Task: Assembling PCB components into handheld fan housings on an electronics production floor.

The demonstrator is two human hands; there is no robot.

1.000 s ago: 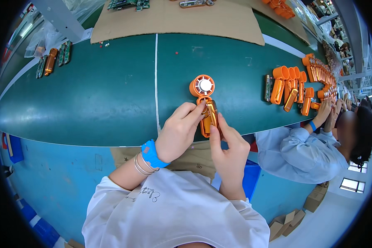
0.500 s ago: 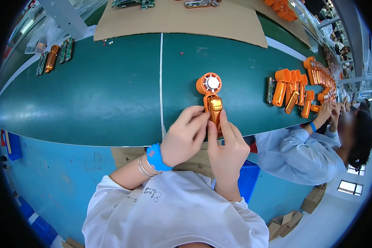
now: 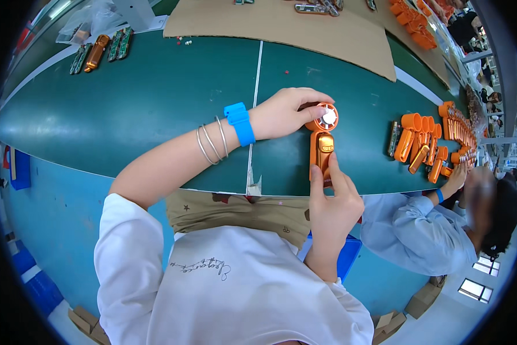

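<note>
An orange handheld fan (image 3: pixel 323 150) lies on the green bench in front of me, its round head pointing away and its handle toward me. A shiny copper-orange cover (image 3: pixel 326 144) sits on the handle. With fingers and thumb, my left hand (image 3: pixel 290 112) grips the rim of the fan head from the left; a blue wristband and thin bangles ring that arm. My right hand (image 3: pixel 334 201) pinches the lower end of the handle between thumb and fingers.
Several orange fan bodies (image 3: pixel 419 135) lie at the right, beside a co-worker's hands (image 3: pixel 457 177). Green circuit boards (image 3: pixel 120 44) and a copper-orange casing (image 3: pixel 97 53) lie far left. Cardboard (image 3: pixel 281 29) covers the back of the bench (image 3: pixel 172 109). A blue bin (image 3: pixel 348 257) stands below.
My left hand has moved from the handle up to the fan head, its arm now stretched across the bench edge. My right hand stays at the handle. The whole view has shifted somewhat.
</note>
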